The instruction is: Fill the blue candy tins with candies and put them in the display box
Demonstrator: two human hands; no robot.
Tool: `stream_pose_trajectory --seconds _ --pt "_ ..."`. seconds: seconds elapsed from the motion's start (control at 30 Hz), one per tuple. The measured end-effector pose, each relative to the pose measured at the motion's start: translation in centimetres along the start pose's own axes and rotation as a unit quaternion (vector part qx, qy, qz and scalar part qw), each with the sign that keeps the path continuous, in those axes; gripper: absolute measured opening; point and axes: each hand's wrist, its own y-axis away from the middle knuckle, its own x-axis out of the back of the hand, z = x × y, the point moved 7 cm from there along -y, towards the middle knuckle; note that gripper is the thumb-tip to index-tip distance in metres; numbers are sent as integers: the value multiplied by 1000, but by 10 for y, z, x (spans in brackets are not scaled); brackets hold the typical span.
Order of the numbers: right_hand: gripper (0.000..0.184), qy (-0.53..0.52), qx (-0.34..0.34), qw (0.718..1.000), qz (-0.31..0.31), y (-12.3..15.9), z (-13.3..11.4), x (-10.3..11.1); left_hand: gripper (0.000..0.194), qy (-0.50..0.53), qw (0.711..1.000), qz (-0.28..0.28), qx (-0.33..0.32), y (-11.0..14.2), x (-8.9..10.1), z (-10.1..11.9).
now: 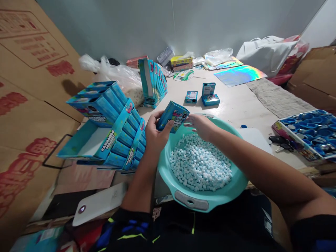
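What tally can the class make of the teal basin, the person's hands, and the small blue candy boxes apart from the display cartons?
Teal basin: 1
Hands (left hand, right hand): 2
Small blue candy boxes: 4
Total: 7

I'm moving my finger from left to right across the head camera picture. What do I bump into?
Brown cardboard sheet → stacked blue caramelo boxes → left hand holding a blue box → right hand → black key fob → tray of blue lids
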Motion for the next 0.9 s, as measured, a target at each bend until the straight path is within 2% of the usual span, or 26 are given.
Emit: stream_pose_trajectory --seconds 0.13,0.3,0.4,0.47,0.53,0.63,0.7,0.77,0.83,0.9 --pt "24 41 36 998 -4 4 -5 -2 61 16 1000 0 4 0 -1 -2" --pt "27 -50 63 996 -38 4 -11 -10 65 53 998 -1 18 -2 -2 -4" --pt "39 -90 92 988 -87 6 -14 -19 63 54 998 -8 16 -4 -3 -6" --pt "46 -75 139 983 -97 10 -20 -22 63 41 999 -21 15 -5 -4 -7" --pt "45 -37 214 972 -89 19 -31 -22 63 35 998 -58 11 -4 -8 -7" --pt "36 51 320 944 -54 42 -57 -18 59 16 987 -157 -4 1 -20 -2" --pt "29 108 366 924 3 62 -75 -4 56 -39 966 -254 8 8 -32 -3" --pt "25 128 398 904 86 85 -90 25 55 -121 925 -361 20 17 -45 -6" --pt "25 124 423 879 183 109 -96 68 55 -199 873 -445 6 26 -55 -8" --pt "27 143 431 845 284 130 -90 116 57 -260 830 -494 -11 32 -61 -10"
